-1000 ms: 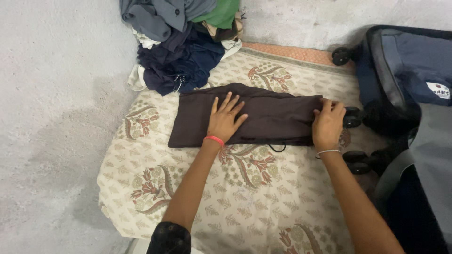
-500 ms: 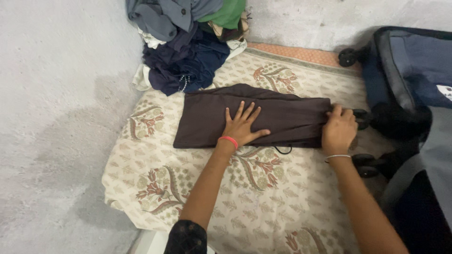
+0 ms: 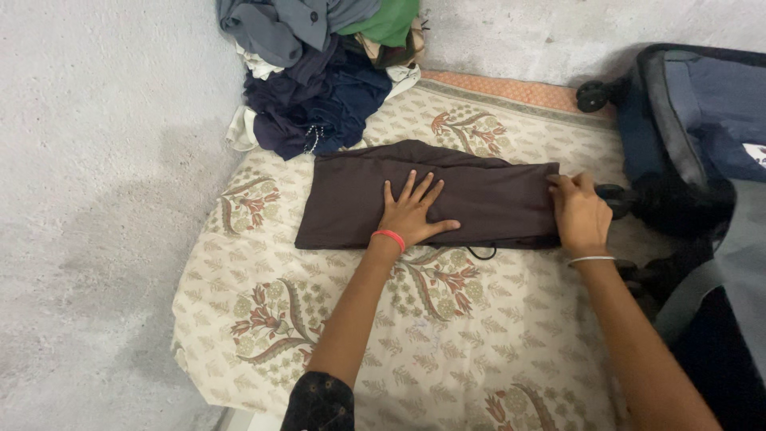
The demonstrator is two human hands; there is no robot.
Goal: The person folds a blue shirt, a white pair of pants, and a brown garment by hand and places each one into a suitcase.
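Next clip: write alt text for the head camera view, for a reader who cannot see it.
A person's left hand lies flat on a folded dark brown garment while the right hand grips its right end, on a floral cream bedsheet spread over a grey floor. A pile of clothes sits behind it, and an open dark blue suitcase lies to the right.

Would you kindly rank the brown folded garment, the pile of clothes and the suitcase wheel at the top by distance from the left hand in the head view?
From the left hand:
1. Brown folded garment: directly under the palm, touching.
2. Pile of clothes: beyond it, up and to the left, by the wall.
3. Suitcase wheel: farthest, up at the far right.
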